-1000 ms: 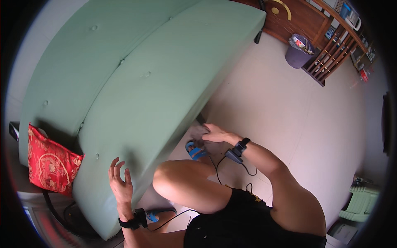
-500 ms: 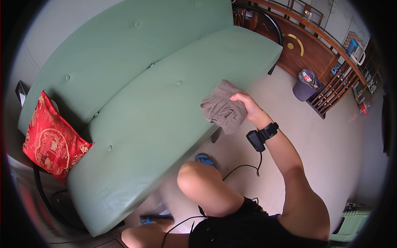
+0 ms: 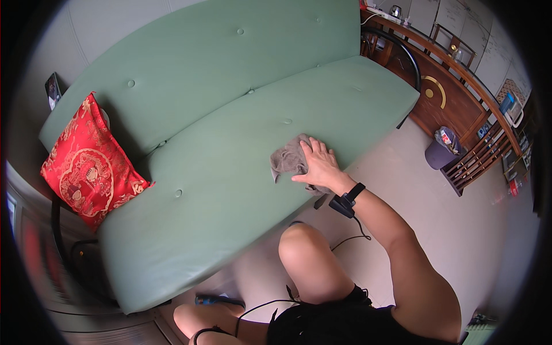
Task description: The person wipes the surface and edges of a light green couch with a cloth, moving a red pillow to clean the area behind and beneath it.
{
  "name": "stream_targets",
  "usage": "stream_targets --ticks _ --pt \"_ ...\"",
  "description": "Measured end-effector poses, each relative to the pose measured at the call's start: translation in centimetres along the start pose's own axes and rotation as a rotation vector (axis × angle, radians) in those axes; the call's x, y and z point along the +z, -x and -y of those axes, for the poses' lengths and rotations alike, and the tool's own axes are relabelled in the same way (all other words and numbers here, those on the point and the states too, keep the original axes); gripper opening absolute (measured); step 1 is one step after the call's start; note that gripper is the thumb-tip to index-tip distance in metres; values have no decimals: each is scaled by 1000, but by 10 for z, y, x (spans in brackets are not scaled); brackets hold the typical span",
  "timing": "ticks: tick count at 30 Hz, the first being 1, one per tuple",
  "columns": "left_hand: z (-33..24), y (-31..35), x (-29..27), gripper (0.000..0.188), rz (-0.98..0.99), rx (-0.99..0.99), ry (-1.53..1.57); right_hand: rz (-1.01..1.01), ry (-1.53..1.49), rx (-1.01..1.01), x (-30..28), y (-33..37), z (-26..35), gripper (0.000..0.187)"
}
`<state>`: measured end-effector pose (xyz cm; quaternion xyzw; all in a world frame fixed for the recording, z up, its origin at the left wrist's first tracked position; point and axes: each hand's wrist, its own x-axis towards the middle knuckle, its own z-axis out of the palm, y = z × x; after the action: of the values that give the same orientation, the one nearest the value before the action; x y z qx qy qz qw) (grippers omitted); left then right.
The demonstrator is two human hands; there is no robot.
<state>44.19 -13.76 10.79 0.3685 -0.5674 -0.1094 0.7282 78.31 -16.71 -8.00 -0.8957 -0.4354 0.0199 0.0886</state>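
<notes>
My right hand (image 3: 321,167) lies flat on a crumpled grey-brown cloth (image 3: 287,157), fingers spread and palm down. Beneath the cloth is the green padded seat of a long sofa (image 3: 230,164), close to its front edge. Part of the cloth is covered by the hand; a fold sticks out on the left and a bit shows below the wrist. A black band with a small device (image 3: 345,202) sits on my right wrist, and a cable runs from it. My left hand is outside the picture.
A red cushion with gold patterns (image 3: 89,172) leans at the sofa's left end. Beyond the right end stand a dark wooden piece of furniture (image 3: 454,109) and a purple bin with rubbish (image 3: 441,154). My bent knees (image 3: 307,253) are before the sofa.
The cloth, earlier gripped in my right hand near the sofa's front edge, is now spread under the flattened hand on the seat. The whole view has shifted, with the sofa appearing further right.
</notes>
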Motion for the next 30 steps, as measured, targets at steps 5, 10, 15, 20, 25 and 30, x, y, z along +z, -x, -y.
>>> stream_targets --ticks 5,10,15,20,25,30 --pt "24 3 -2 34 -1 41 61 -76 -25 -32 9 -1 -7 101" --pt "46 13 -1 29 -76 -19 72 -87 -7 -17 6 -2 -5 90" --pt "41 13 -11 51 -329 -124 -228 -123 34 -44 7 1 -8 78" --pt "39 15 -10 56 -348 -45 -285 -126 32 -73 3 -5 -8 73" --pt "34 21 -9 58 -318 2 -300 -5 44 -38 -15 -14 -3 64" --pt "32 21 -18 61 -308 36 -348 66 0 -50 -25 -27 -14 64"
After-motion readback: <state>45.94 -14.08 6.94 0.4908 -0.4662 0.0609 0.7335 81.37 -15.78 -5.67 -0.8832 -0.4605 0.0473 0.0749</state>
